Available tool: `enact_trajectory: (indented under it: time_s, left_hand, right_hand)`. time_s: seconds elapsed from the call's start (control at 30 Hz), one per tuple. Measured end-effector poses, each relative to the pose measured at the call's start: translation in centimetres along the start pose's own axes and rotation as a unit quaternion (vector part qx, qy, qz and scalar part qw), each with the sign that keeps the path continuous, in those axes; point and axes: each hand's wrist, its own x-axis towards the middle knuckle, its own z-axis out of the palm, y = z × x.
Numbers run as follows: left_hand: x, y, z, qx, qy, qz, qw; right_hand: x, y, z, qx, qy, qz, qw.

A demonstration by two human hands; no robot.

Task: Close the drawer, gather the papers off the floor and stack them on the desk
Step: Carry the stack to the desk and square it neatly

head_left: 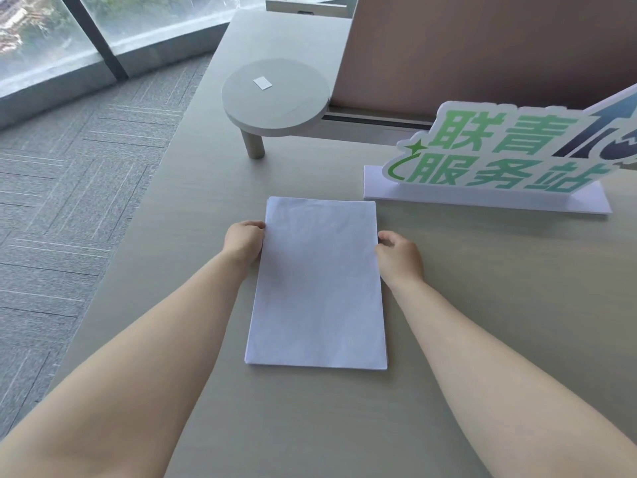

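A stack of white papers (317,284) lies flat on the pale wood desk (482,305), its long side running away from me. My left hand (243,241) presses against the stack's left edge near the far end, fingers curled onto it. On the opposite edge, at about the same height, my right hand (400,253) grips the paper with bent fingers. No drawer is in view.
A white sign with green characters (489,160) stands on its base just beyond the stack to the right. A round grey shelf on a leg (275,98) sits further back beside a brown partition (482,50). Grey carpet (69,201) and windows lie left of the desk edge.
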Motion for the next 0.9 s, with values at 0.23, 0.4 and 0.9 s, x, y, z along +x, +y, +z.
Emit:
enact_trajectory:
  time_s: [0.23, 0.4, 0.9]
  left_hand:
    - [-0.2, 1.4, -0.5, -0.001, -0.024, -0.048, 0.999]
    - [0.1, 1.7, -0.3, 0.005, -0.036, -0.059, 0.998]
    - [1.1, -0.2, -0.4, -0.007, 0.017, -0.034, 0.999]
  right_hand:
    - [0.1, 0.0, -0.2, 0.073, -0.017, 0.02, 0.997]
    - [-0.5, -0.4, -0.4, 0.105, -0.031, 0.034, 0.993]
    - [-0.3, 0.2, -0.1, 0.086, 0.012, 0.048, 0.995]
